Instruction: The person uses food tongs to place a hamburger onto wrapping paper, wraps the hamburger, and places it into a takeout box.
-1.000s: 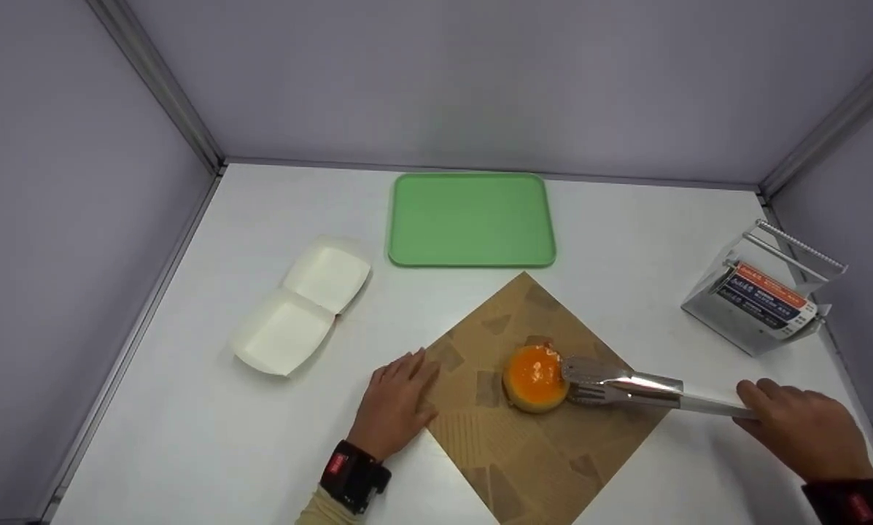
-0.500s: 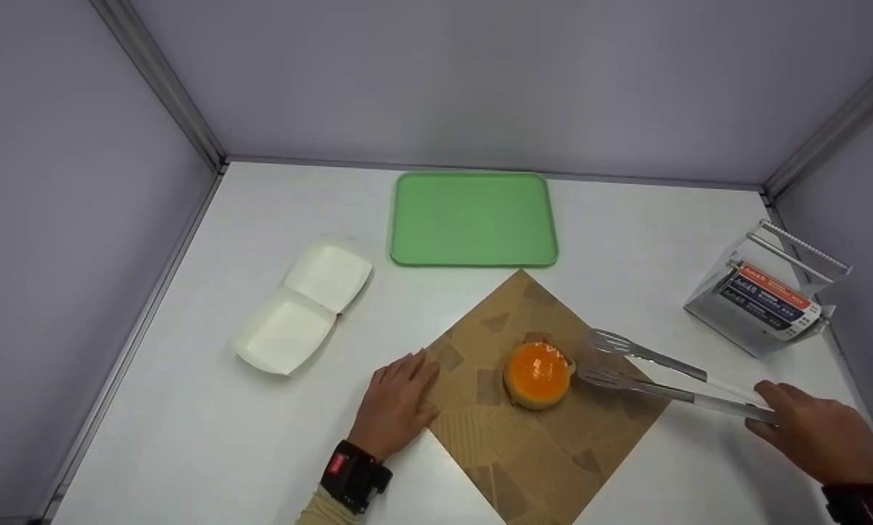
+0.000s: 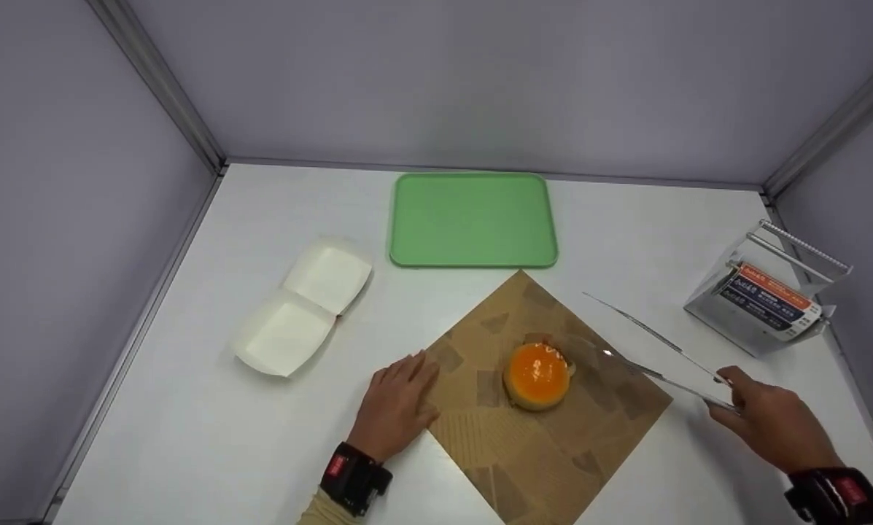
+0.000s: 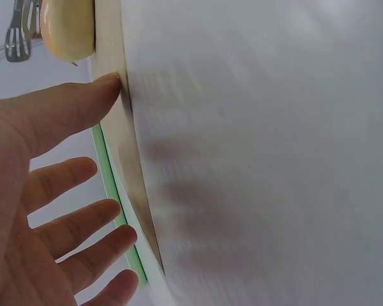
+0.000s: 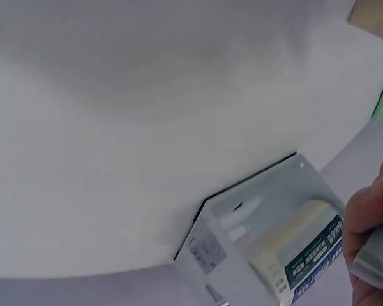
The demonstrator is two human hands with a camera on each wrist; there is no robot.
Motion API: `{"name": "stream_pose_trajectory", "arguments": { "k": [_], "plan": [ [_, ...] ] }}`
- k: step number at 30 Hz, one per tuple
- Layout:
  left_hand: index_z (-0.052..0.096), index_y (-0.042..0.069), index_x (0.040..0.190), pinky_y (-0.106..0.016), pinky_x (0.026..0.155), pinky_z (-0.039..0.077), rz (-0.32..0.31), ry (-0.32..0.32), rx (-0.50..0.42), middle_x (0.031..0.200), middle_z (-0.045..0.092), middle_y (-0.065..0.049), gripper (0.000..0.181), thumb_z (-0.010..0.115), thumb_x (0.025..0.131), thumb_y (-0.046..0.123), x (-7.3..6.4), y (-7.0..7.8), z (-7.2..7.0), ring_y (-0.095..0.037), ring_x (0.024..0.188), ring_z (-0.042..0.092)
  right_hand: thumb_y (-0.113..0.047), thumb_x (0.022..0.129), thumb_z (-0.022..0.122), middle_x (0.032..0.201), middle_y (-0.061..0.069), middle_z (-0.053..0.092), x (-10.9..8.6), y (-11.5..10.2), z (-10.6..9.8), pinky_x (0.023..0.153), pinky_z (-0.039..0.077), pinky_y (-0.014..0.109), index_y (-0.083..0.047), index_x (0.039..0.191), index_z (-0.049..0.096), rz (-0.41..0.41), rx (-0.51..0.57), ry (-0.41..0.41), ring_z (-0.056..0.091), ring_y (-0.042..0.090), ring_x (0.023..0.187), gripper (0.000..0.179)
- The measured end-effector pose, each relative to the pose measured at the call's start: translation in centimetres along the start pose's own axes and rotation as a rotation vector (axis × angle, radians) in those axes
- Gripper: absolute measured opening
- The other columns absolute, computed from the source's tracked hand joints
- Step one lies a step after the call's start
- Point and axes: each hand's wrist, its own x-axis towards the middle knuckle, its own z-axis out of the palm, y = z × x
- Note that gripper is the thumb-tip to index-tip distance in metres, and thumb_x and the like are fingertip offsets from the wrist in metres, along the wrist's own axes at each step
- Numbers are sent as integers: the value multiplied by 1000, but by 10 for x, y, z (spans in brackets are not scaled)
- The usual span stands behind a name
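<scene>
A burger-like bun with a glossy orange top (image 3: pixel 536 375) sits on a square of brown patterned paper (image 3: pixel 553 467); it also shows in the left wrist view as a pale bun (image 4: pixel 70 32). My left hand (image 3: pixel 394 408) rests at the paper's left corner, fingers extended, thumb at the paper's edge in the left wrist view. My right hand (image 3: pixel 771 419) grips metal tongs (image 3: pixel 649 372) by the handle end, to the right of the paper. The tongs' arms are spread wide, with the lower tip over the paper and apart from the bun.
An opened white clamshell box (image 3: pixel 283 332) lies to the left. Behind the paper is a green tray (image 3: pixel 472 219). A metal holder (image 3: pixel 728 321) with printed boxes (image 3: pixel 768 299) stands at the right. Grey panels enclose the white table (image 3: pixel 188 437).
The tongs have let go of the bun's right side, drawn back and spread wide. My right hand first moved right, then back left, turning the tongs. My left hand has stayed put.
</scene>
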Motion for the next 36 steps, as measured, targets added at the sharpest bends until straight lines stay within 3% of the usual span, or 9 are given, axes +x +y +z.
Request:
{"name": "stream_pose_trajectory", "arguments": {
  "k": [3, 8, 11, 21, 28, 36],
  "plan": [
    [57, 14, 144, -52, 111, 42, -9, -8, -4, 153, 52, -12, 63, 77, 87, 27, 0, 0, 0, -31, 140, 50, -12, 81, 82, 62, -8, 53, 7, -7, 5, 47, 33, 20, -9, 107, 61, 28, 94, -52, 39, 3, 52, 33],
    [58, 13, 142, -53, 109, 43, -9, -5, -28, 152, 52, -14, 62, 79, 86, 26, 0, 0, 0, -33, 139, 50, -10, 84, 80, 79, 6, 73, 17, -17, 13, 54, 54, 32, -8, 111, 67, 28, 200, -30, 67, 17, 65, 30],
    [59, 12, 141, -53, 109, 43, -10, -3, -40, 152, 52, -14, 61, 79, 86, 25, 0, 0, 0, -33, 139, 50, -11, 85, 79, 87, 11, 77, 22, -22, 18, 57, 57, 39, -6, 115, 67, 9, 203, -9, 73, 25, 73, 33],
    [58, 14, 143, -51, 111, 42, -25, -17, -32, 153, 51, -13, 62, 79, 86, 27, 0, -1, -1, -30, 140, 49, -18, 92, 75, 70, 9, 63, 55, -34, 34, 48, 38, 27, 0, 113, 56, 43, 232, 3, 51, 15, 58, 33],
    [58, 14, 143, -51, 112, 41, -26, -21, -43, 154, 51, -13, 62, 79, 86, 24, 0, -1, -1, -30, 141, 48, -18, 91, 76, 70, 10, 63, 83, -45, 42, 50, 42, 32, 4, 109, 61, 12, 228, 61, 51, 17, 59, 32],
    [58, 12, 143, -51, 110, 42, -2, -4, -29, 153, 51, -14, 62, 79, 86, 26, 0, -2, 1, -32, 140, 49, -25, 94, 72, 79, 14, 68, 108, -50, 47, 62, 52, 45, 2, 112, 62, 25, 242, 20, 59, 22, 65, 34]
  ]
}}
